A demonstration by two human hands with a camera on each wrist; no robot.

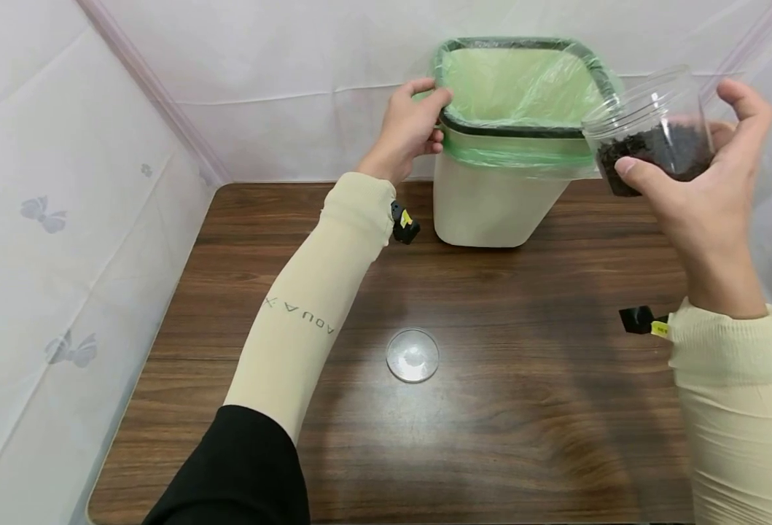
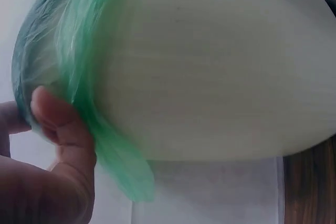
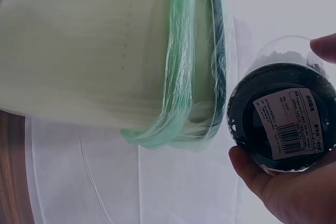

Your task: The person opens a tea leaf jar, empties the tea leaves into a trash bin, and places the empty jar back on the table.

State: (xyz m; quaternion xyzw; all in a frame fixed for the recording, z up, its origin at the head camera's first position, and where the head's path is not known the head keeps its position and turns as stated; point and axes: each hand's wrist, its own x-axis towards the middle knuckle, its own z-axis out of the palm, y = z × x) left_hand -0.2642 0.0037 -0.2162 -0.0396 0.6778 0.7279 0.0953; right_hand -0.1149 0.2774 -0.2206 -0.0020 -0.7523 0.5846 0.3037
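Note:
A cream trash bin (image 1: 490,208) stands at the back of the table, lined with a thin green bag (image 1: 517,84) folded over its dark rim. My left hand (image 1: 408,127) grips the rim at its left side, thumb and fingers around the bag-covered edge. In my right hand (image 1: 714,193) is a clear plastic jar (image 1: 668,138), tilted with its open mouth toward the bin's right rim. Dark, crumbly material (image 1: 677,149) lies along the jar's lower side. The right wrist view shows a printed barcode label (image 3: 290,124) on the jar's base.
A round clear lid (image 1: 412,356) lies on the brown wooden table (image 1: 490,437), in front of the bin. White sheeting (image 1: 281,65) hangs behind the table and along both sides.

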